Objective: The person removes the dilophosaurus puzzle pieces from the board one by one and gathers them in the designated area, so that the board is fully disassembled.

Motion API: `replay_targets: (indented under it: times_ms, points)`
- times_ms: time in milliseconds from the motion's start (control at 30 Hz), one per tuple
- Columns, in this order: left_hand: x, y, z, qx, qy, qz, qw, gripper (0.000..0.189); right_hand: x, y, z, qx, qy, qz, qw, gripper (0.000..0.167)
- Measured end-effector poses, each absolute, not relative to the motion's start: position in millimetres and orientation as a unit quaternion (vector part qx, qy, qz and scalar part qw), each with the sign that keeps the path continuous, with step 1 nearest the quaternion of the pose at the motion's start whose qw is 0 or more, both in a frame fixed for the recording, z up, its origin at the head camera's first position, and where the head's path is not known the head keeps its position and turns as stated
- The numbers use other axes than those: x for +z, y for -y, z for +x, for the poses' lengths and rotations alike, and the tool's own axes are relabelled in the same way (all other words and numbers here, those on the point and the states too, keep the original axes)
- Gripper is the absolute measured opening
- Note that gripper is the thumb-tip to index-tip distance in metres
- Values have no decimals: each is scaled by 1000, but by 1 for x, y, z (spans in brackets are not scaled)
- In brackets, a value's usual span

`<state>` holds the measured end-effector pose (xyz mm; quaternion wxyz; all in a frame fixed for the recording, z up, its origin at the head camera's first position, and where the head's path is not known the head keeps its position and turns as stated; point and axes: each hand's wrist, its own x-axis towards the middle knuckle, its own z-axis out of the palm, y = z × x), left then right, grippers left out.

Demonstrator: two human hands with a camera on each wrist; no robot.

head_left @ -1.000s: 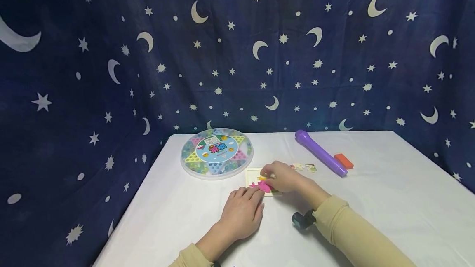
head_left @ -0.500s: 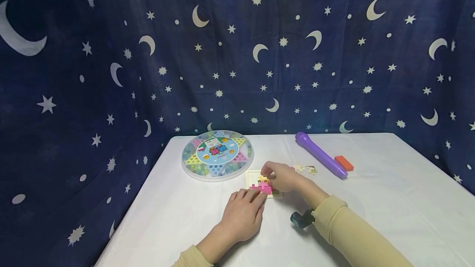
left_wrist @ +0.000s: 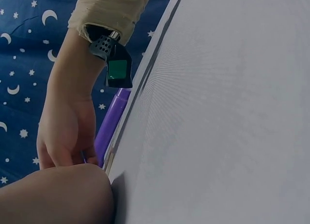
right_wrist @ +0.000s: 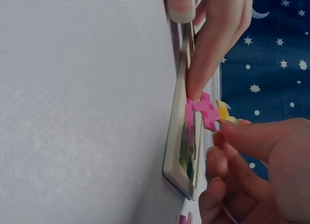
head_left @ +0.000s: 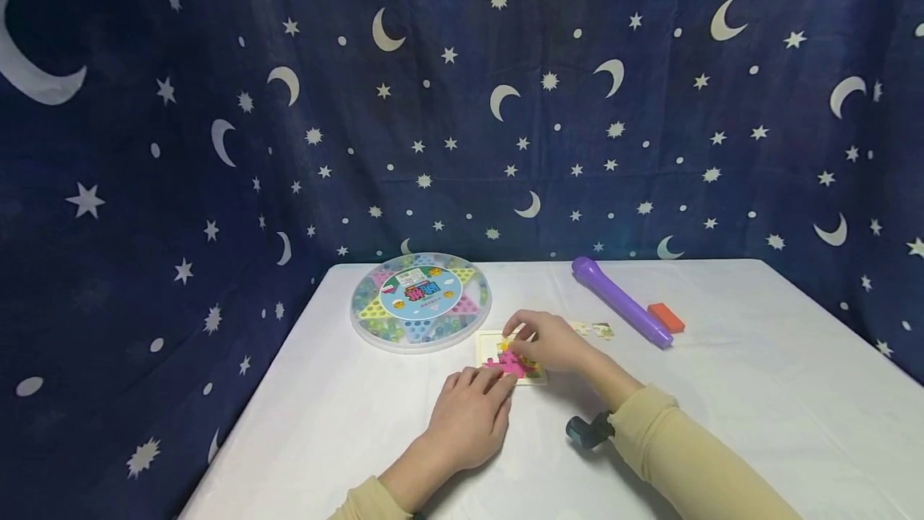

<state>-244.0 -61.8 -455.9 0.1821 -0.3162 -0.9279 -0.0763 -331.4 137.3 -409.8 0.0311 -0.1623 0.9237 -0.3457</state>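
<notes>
A small framed jigsaw puzzle (head_left: 488,341) lies on the white table, with pink pieces (head_left: 511,365) inside its pale frame. My left hand (head_left: 469,417) rests flat at the near edge, its fingertips on the pink pieces. Over the puzzle's right side, my right hand (head_left: 554,343) pinches a pink and yellow puzzle piece (right_wrist: 209,112) between thumb and fingers. The right wrist view shows that piece tilted up above the frame (right_wrist: 173,151), beside a left fingertip. My right hand (left_wrist: 68,132) also appears in the left wrist view, beyond my left hand (left_wrist: 58,195).
Loose puzzle pieces (head_left: 602,331) lie behind my right hand. A round Chinese checkers box (head_left: 421,303) stands back left. A purple toy microphone (head_left: 622,302) and an orange-red block (head_left: 666,318) lie back right. A star-patterned curtain (head_left: 462,119) hangs behind the table.
My right fingers have lifted and shifted slightly at the puzzle, and the yellow part between them has changed its angle. The left hand stays on the puzzle's edge.
</notes>
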Motion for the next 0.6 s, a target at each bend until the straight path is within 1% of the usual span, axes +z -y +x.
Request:
replay_targets:
  times_ms: [167, 467, 600]
  points:
    - [-456, 62, -244, -80, 929, -315, 177, 39, -411, -148, -331, -380, -914, -138, 22, 17]
    - [-458, 63, -245, -80, 925, -318, 191, 39, -416, -190, -333, -437, -895, -83, 28, 20]
    - [-458, 63, -245, -83, 926, -317, 186, 39, -417, -203, -330, -449, -891, -61, 28, 22]
